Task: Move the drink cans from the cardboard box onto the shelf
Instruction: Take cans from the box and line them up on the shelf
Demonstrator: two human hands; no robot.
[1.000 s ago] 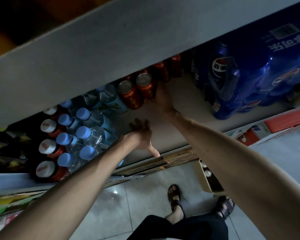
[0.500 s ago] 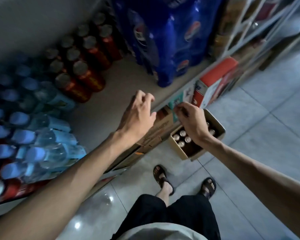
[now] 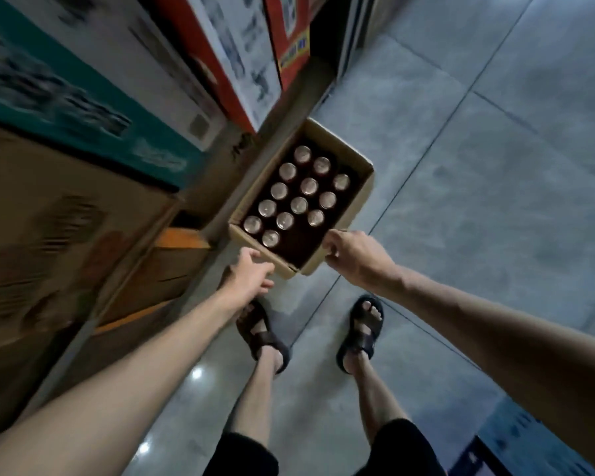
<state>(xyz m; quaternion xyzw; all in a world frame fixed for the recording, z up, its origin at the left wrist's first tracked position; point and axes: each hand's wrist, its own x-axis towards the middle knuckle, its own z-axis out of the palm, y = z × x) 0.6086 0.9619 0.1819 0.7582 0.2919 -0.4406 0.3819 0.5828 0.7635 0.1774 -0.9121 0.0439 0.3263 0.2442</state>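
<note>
An open cardboard box [image 3: 364, 192] stands on the grey floor beside the shelf unit. Several drink cans [image 3: 299, 195] with silver tops stand upright in it; the near right part of the box is empty and dark. My left hand [image 3: 249, 278] hovers at the box's near left edge, fingers loosely spread, holding nothing. My right hand [image 3: 352, 255] is at the box's near right corner, fingers curled close to the rim; whether it grips the cardboard I cannot tell. The shelf with the cans placed earlier is out of view.
Stacked cartons line the left: brown ones [image 3: 66, 235], a teal-and-white one [image 3: 93, 97] and red-and-white ones [image 3: 241, 56]. My sandalled feet [image 3: 261, 334] stand on the tiled floor [image 3: 495, 166] just short of the box. A blue pack [image 3: 516, 444] shows at the bottom right.
My view has swung down from the shelf to the floor. Both hands have left the shelf and dropped to the near edge of the cardboard box.
</note>
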